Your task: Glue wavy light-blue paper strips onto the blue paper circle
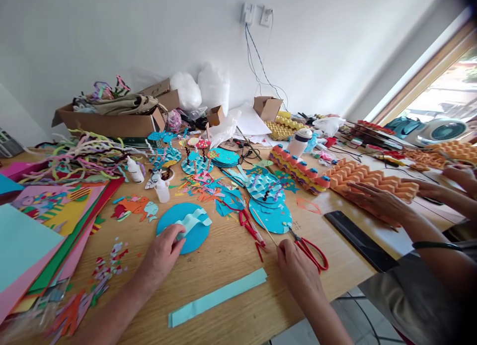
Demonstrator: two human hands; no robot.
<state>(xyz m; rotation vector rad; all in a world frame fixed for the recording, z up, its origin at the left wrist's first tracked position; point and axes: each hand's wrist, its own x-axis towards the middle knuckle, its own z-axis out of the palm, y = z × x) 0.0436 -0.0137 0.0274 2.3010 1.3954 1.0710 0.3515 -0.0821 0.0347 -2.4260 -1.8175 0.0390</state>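
My left hand [164, 253] is at the left edge of a blue paper disc [197, 240]. Its thumb and fingers pinch the near end of a wavy light-blue paper strip [192, 220] lying across the disc. My right hand [298, 268] is closed around a thin wooden stick [265, 228] that points up and left over another blue disc. Red-handled scissors [311, 253] lie just beside the right hand. In front, between my forearms, are flat light-blue paper strips [219, 296].
Glue bottles [162, 188], paper fish [137, 208] and finished wave pieces [266, 186] stand behind. Coloured sheets [26, 235] are stacked at left. A black phone-like slab [359, 240] lies at right, near a co-worker's hands [380, 201] on an orange egg tray [372, 178].
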